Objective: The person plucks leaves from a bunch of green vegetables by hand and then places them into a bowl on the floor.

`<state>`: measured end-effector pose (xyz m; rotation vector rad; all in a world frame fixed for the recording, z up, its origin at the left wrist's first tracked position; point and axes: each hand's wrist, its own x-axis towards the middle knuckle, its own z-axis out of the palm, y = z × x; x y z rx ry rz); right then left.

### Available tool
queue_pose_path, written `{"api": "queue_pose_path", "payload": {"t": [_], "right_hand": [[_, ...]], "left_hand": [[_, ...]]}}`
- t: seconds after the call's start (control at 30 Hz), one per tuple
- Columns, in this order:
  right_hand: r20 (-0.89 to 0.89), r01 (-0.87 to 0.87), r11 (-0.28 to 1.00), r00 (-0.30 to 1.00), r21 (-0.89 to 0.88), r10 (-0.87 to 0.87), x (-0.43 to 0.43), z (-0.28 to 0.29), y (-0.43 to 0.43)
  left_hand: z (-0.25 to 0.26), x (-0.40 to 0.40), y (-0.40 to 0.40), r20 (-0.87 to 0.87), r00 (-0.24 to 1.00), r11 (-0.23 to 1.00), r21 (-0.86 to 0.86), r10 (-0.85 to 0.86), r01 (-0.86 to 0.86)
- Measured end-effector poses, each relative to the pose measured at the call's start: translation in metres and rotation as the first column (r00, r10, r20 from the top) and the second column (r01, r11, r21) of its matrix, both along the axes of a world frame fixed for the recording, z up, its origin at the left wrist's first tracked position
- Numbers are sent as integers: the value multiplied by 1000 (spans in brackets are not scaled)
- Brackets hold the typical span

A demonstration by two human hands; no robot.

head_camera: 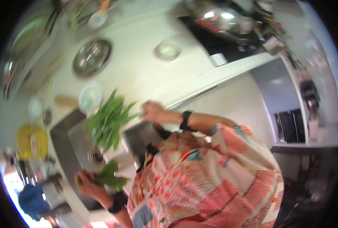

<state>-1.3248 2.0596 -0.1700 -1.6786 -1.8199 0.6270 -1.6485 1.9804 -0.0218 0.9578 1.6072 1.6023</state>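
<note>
My right hand, with a black band at the wrist, is closed at the edge of a bunch of long leafy greens that spreads over the steel sink. Motion blur hides its exact grip, but a stem reaches its fingers. My left hand, also with a black band or watch, is at the sink's near-left part, closed on broad green leaves that stick out toward the bunch. The drain shows between the two lots of greens.
A white bowl stands at the sink's corner beside a wooden item. On the pale counter are a steel bowl and a small glass bowl. A black hob carries a shiny pan. A yellow container stands behind the sink.
</note>
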Motion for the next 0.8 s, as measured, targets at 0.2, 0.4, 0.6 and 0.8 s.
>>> {"api": "queue_pose_path", "payload": {"t": [0.2, 0.4, 0.6, 0.8], "right_hand": [[121, -316, 949, 942, 2, 313, 34, 51, -5], [-103, -458, 888, 885, -31, 453, 5, 133, -21], [-389, -554, 832, 758, 39, 523, -46, 148, -13], [-808, -632, 626, 589, -457, 5, -93, 132, -10]], "left_hand": [[18, 53, -9, -13, 997, 997, 14, -82, 82], [7, 96, 4, -699, 655, 898, 39, -289, 438], [19, 121, 20, -868, 435, 785, 92, -238, 612], [-12, 60, 25, -756, 508, 740, 47, -412, 671]]}}
